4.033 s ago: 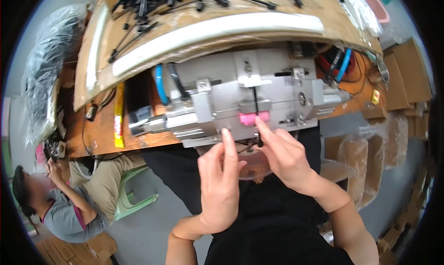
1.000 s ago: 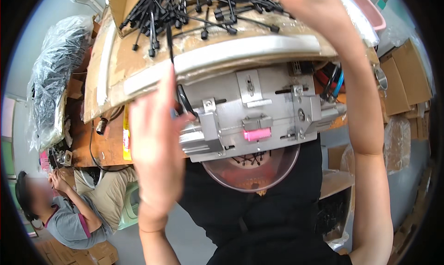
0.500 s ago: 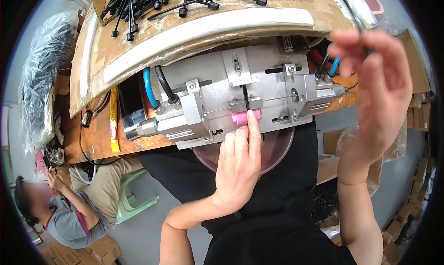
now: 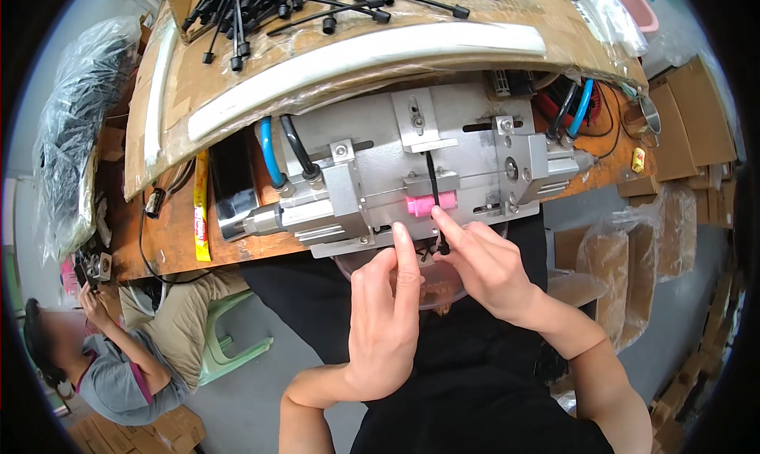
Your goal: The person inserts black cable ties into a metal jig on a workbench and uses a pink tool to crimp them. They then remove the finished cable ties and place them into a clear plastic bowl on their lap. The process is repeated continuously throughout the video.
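A thin black rod (image 4: 432, 171) lies across a pink block (image 4: 419, 206) at the front middle of a grey metal fixture (image 4: 388, 137). Its lower end, with a small black knob, sticks out past the fixture's front edge. My right hand (image 4: 495, 272) is at this end, index fingertip on the rod by the pink block and the other fingers curled; its thumb is hidden. Just to the left, my left hand (image 4: 384, 319) is held with its index finger stretched out, apart from the rod and holding nothing I can see.
Several black knobbed rods (image 4: 261, 11) lie on a cardboard sheet (image 4: 380, 78) above the fixture. Blue hoses (image 4: 270, 153) run to the side cylinders. Below the front edge sits a translucent bowl (image 4: 435, 292). At the left, a person (image 4: 119, 375) sits near a green stool (image 4: 229, 339).
My right hand has come down from the upper right to the rod. My left hand has drawn its index finger off the rod and moved slightly left and down.
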Tool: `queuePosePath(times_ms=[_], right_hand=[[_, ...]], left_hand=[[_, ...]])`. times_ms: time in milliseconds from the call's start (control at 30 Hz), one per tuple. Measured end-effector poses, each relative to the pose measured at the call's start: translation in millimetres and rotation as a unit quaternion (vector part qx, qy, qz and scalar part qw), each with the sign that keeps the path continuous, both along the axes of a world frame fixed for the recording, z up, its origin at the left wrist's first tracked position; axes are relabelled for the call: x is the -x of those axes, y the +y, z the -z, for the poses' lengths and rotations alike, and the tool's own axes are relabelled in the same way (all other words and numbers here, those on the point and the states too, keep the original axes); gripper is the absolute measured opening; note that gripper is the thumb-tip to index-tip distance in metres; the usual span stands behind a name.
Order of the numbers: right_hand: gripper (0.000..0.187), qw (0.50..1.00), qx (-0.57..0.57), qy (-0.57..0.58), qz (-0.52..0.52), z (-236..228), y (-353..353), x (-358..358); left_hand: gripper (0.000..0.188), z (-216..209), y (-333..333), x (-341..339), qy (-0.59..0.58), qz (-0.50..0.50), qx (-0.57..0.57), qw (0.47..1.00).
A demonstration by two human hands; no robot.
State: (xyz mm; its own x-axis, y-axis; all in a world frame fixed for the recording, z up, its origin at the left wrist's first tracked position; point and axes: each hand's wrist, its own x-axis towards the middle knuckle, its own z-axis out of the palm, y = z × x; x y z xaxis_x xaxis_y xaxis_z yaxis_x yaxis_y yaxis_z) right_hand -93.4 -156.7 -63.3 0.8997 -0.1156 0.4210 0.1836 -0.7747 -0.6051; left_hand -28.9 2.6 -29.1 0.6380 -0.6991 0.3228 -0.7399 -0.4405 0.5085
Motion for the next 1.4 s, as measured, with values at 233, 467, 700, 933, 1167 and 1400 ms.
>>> queuePosePath(times_ms=[233, 467, 700, 933, 1167, 1400], right_hand=[[0.063, 0.999, 0.007, 0.050, -0.016, -36.1, -1.6, -7.1], [0.023, 0.936, 0.275, -0.207, 0.077, -123.3, -53.5, -140.3], [0.013, 0.930, 0.353, -0.088, 0.057, -122.4, -91.0, -178.2], [0.020, 0.975, 0.142, -0.090, 0.143, -170.4, -81.7, -135.0], [0.023, 0.963, -0.247, -0.109, 0.024, -141.8, -139.6, -63.6], [0.034, 0.943, -0.298, -0.141, 0.050, -100.5, -122.0, -11.1]], left_hand=[[0.078, -24.0, 13.1, -40.7, -0.040, -0.031, 0.025, 0.998], [0.021, -80.5, -6.4, -211.1, -0.065, -0.070, 0.025, 0.995], [0.014, -108.2, -16.7, -224.3, 0.000, 0.021, -0.054, 0.998], [0.026, -159.9, 7.7, -248.3, 0.211, 0.070, 0.171, 0.960], [0.022, -73.9, -20.6, -108.7, 0.034, -0.024, 0.200, 0.979], [0.063, 24.5, -29.2, 0.8, -0.077, 0.019, -0.033, 0.996]])
